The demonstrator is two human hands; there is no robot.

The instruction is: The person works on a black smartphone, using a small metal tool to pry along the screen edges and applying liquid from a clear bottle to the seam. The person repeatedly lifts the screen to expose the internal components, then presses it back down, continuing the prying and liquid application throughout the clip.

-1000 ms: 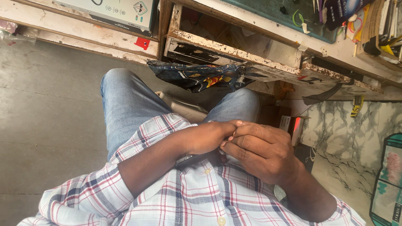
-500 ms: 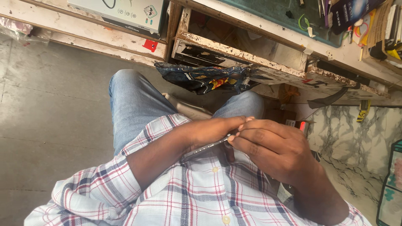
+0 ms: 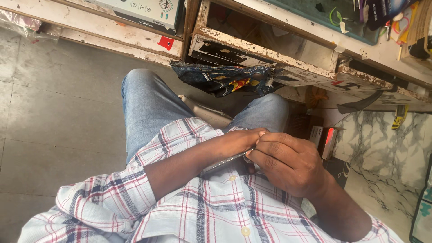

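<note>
- Left hand (image 3: 240, 140) closed around thin flat device (image 3: 223, 162), held edge-on at the belly, over plaid shirt (image 3: 211, 207).
- Right hand (image 3: 288, 164) fingers curled, pinching device's end.
- Dark bag (image 3: 229, 80) beyond knees.

Soft, even daylight fills the scene, with no hard glare. The grey floor (image 3: 54, 112) is evenly lit and carries only faint shadow beside the jeans. Deep shade sits under the counter (image 3: 270, 49) and inside its open drawer. The hands (image 3: 270, 153) are sharp, the checked shirt (image 3: 202, 211) slightly soft. The whole view tilts.
</note>
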